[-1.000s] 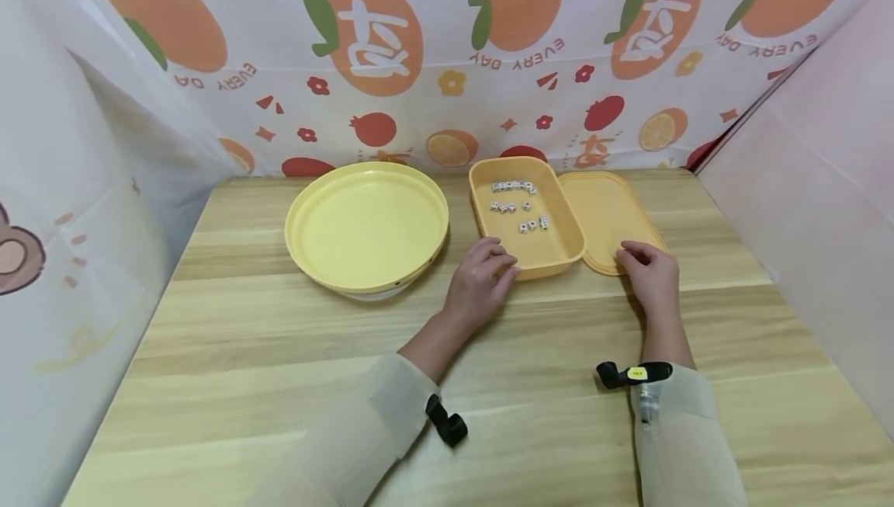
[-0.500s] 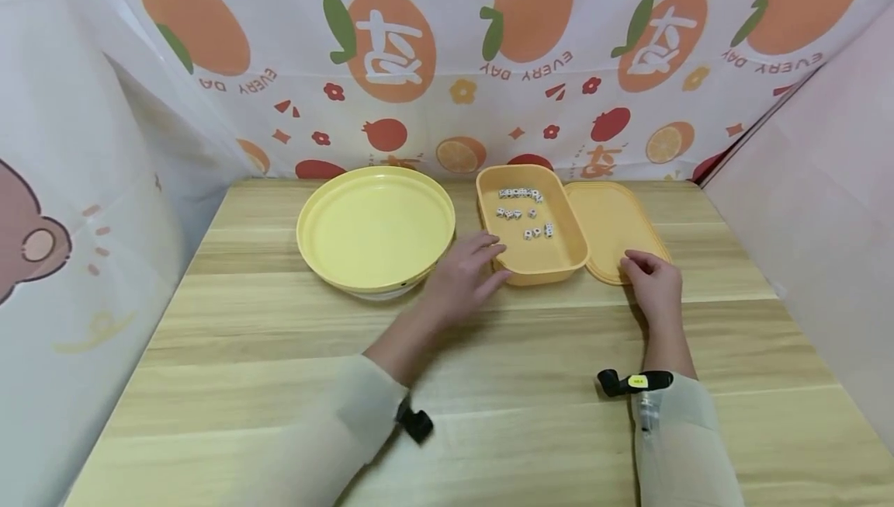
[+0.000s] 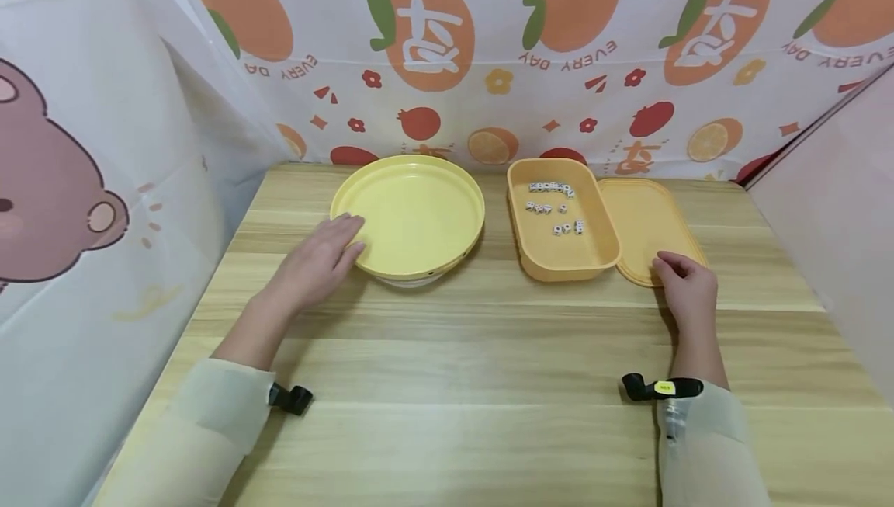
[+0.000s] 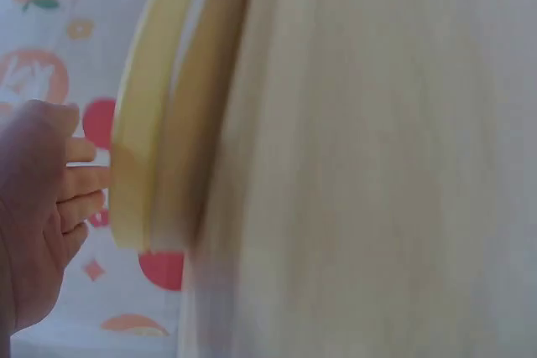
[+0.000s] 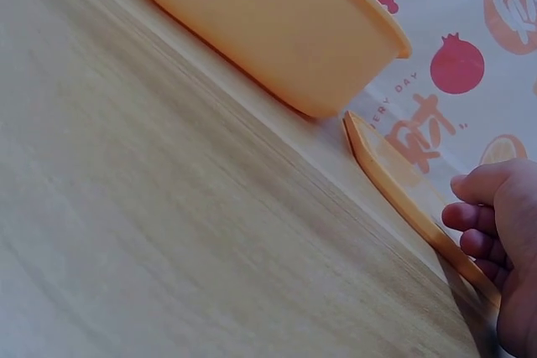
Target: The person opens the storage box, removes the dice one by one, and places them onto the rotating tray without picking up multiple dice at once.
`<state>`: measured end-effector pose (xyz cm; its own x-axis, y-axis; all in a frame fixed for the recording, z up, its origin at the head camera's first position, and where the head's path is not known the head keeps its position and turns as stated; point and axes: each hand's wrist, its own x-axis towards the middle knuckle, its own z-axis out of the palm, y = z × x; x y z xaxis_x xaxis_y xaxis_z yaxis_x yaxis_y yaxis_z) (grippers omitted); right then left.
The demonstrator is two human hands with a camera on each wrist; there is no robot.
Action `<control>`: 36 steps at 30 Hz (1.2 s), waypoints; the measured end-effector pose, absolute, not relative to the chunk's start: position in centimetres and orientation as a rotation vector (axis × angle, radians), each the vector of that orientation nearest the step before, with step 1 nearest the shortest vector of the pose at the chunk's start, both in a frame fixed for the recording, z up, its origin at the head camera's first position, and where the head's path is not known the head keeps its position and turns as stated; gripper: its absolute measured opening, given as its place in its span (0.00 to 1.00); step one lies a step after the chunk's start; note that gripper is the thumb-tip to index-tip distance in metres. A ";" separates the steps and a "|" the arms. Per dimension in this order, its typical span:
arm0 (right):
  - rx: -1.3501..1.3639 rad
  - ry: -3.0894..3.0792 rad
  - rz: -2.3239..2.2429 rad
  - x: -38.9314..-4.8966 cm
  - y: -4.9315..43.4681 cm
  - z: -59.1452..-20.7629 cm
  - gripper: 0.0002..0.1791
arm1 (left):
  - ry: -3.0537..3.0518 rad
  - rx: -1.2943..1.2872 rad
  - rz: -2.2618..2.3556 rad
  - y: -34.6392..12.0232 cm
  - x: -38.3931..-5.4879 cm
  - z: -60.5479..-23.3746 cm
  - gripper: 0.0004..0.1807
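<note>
My left hand (image 3: 313, 265) is at the left rim of a round yellow tray (image 3: 419, 220), its fingers extended and overlapping the rim in the head view. In the left wrist view the fingertips point at the tray's yellow side (image 4: 138, 148). My right hand (image 3: 687, 289) rests by the near right edge of a flat orange lid (image 3: 646, 220), fingers loosely curled with nothing seen between them. Left of that hand stands an orange rectangular box (image 3: 569, 274). Inside lie several small white dice (image 3: 552, 188), some lined up in rows.
All of this sits on a wood-grain table (image 3: 447, 383). A fruit-print curtain (image 3: 499, 18) hangs along its back edge, with plain white sheeting at the right and a bear-print sheet (image 3: 49, 181) at the left. A camera is strapped on each sleeve.
My left hand has left the front left corner of the box and moved left to the round tray. The right hand stays by the lid. The head view has shifted leftward.
</note>
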<state>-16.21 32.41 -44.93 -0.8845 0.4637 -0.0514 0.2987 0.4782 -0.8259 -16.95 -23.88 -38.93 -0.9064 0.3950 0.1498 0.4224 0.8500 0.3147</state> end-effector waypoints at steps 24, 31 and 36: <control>-0.549 -2.449 1.399 -16.8 31.6 -45.9 0.21 | -3.033 -0.709 -0.449 -24.8 -17.8 -40.7 0.29; -0.499 -2.396 1.354 -17.3 30.8 -44.2 0.23 | -2.922 -0.750 -0.442 -24.7 -17.9 -41.0 0.24; -0.326 -2.291 1.270 -17.2 28.8 -42.2 0.17 | -2.901 -0.785 -0.478 -23.8 -18.4 -41.1 0.24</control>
